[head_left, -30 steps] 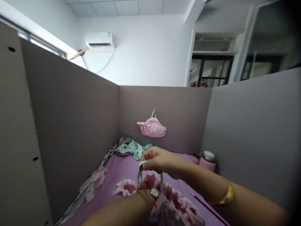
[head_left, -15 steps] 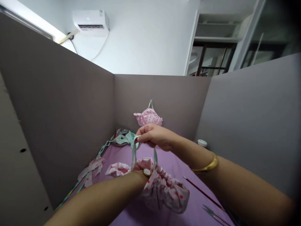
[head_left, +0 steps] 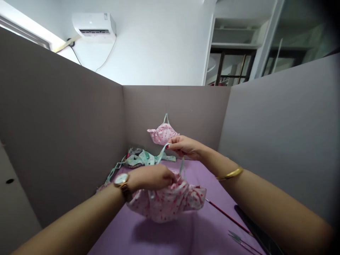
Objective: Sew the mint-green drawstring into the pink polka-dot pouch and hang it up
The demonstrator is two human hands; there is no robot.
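A gathered pink garment with red dots [head_left: 167, 203] hangs just above the purple cloth, its shadow below it. My right hand [head_left: 183, 146], with a gold bangle on the wrist, pinches a pale green strap [head_left: 162, 153] above the garment. At the garment's upper edge, my left hand [head_left: 154, 177], wearing a watch, has its fingers closed on the pink fabric; the fingertips are partly hidden in the folds. Another strap [head_left: 182, 168] rises from the garment below my right hand.
A small dotted garment [head_left: 162, 134] hangs on the back partition [head_left: 196, 106]. Green strips [head_left: 145, 158] lie at the back left of the purple cloth [head_left: 212, 230]. A red stick [head_left: 228, 216], scissors [head_left: 239, 239] and a dark flat object [head_left: 252, 226] lie at the right. Grey partitions stand on both sides.
My left hand has come out from behind the garment to its upper edge. My right hand has moved slightly up and right with the strap. The garment has turned, and the view has shifted.
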